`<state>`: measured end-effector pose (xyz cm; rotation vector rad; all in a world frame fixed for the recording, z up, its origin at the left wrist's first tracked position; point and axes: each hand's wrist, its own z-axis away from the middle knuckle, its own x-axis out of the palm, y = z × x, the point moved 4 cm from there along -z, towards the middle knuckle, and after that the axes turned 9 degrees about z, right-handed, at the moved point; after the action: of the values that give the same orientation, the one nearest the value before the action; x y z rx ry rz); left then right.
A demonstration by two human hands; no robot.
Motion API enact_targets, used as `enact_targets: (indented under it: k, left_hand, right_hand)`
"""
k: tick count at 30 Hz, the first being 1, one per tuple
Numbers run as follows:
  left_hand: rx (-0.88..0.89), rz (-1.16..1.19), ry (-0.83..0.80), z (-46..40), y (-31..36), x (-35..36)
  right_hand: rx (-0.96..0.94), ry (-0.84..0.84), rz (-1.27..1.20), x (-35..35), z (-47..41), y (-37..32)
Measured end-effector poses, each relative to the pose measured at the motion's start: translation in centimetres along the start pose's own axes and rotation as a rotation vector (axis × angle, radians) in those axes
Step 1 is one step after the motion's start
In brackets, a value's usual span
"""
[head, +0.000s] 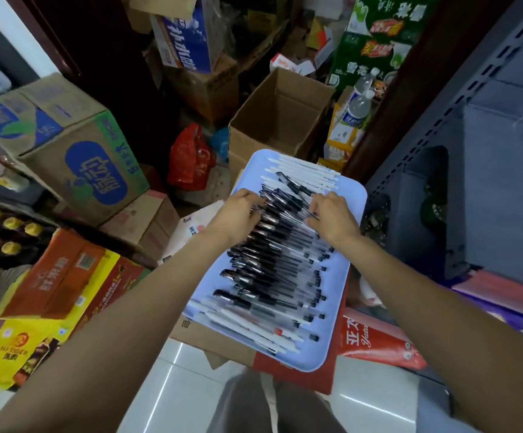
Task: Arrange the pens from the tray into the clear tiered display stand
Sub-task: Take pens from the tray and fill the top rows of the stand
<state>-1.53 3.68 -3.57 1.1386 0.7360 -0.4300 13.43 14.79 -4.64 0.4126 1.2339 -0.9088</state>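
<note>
A pale blue tray (347, 195) rests on cardboard boxes in front of me. A row of several clear pens with black caps (272, 270) fills its middle, and white pens (304, 171) lie at its far and near ends. My left hand (238, 212) and my right hand (332, 215) are both down on the far part of the black row, one at each end of the pens, fingers curled onto a small bunch of them. The clear tiered display stand is not in view.
An open empty carton (282, 117) stands just beyond the tray. Stacked drink cartons (76, 151) crowd the left, a red plastic bag (190, 160) lies on the floor, and grey metal shelving (472, 151) rises on the right. White tiled floor (176, 385) shows near my legs.
</note>
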Motion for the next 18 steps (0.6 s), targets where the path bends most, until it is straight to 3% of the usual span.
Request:
enact_targets:
  k: [12,18]
  left_hand:
    - [-0.014,0.09,-0.02,-0.8,-0.7,-0.8]
    - [-0.043,0.122,-0.041,-0.7,-0.1,-1.5]
  right_hand:
    - [-0.028,-0.002,0.16,-1.1,0.5,-1.8]
    - [0.027,0.003,0.102,-1.3,1.3,-1.9]
